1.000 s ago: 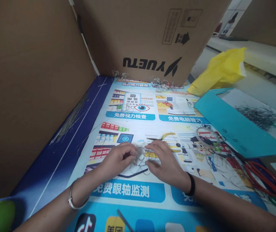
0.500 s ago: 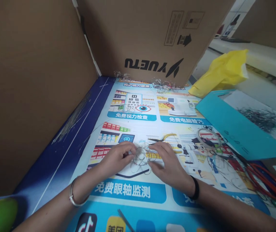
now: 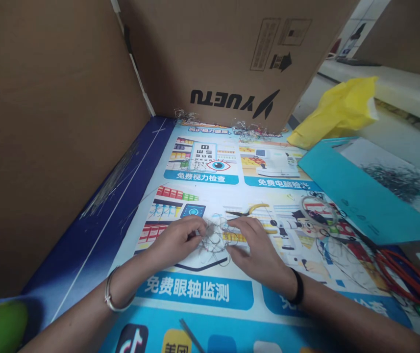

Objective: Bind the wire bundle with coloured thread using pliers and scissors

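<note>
A round tangle of thin looped wire point(image 3: 215, 240) sits between my hands, low over the printed sheet. My left hand point(image 3: 176, 240) pinches its left edge between thumb and bent fingers. At the right edge, my right hand point(image 3: 256, 245) curves round the loops, its thumb below and fingertips above. Just beyond the right hand lie pliers point(image 3: 244, 213) with dark jaws and yellow handles, partly hidden by that hand. Fine crossing strands make the wire's exact shape hard to see.
Cardboard panels point(image 3: 210, 59) stand behind and at left. Straight wires point(image 3: 109, 189) lie on the left. To the right are a blue folder point(image 3: 360, 196) with wire pieces point(image 3: 397, 179), a yellow bag point(image 3: 336, 110), a clear ring point(image 3: 319, 211) and red-orange-handled scissors point(image 3: 404, 274).
Both hands keep nearly the same place and hold on the looped wire. The wire between them has shifted very slightly; the surroundings look the same.
</note>
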